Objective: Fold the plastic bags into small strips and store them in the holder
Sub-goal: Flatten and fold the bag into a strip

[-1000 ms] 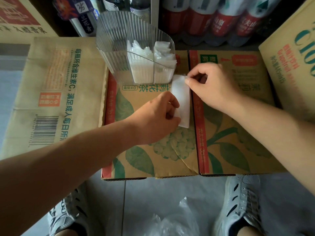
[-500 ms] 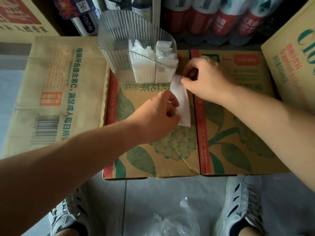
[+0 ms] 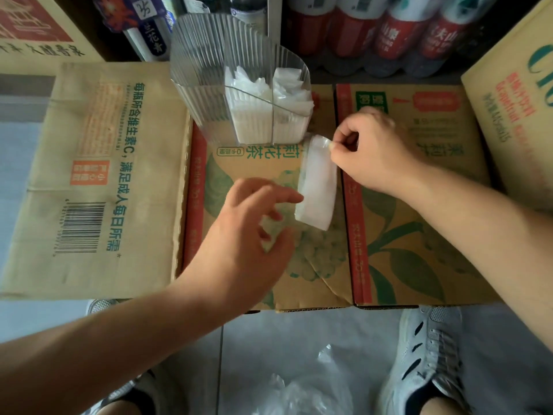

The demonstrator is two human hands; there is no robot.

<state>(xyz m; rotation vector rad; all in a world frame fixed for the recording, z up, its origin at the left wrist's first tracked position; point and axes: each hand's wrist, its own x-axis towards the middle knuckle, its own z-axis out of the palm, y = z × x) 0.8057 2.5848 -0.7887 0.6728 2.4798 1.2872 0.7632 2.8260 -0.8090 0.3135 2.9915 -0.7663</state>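
Note:
A white folded plastic bag strip lies on the cardboard box top, just below the holder. My right hand pinches the strip's far end between thumb and forefinger. My left hand hovers with fingers spread, its fingertips at the strip's left edge, holding nothing. The clear ribbed plastic holder stands at the back of the box. Its two right compartments hold several folded white bags.
Loose clear plastic bags lie on the floor between my shoes. A flat carton sits to the left and another box at the right. Bottles line the back.
My left hand has let go of the strip's near end and spread its fingers. My right hand has shifted slightly toward me, still pinching the far end.

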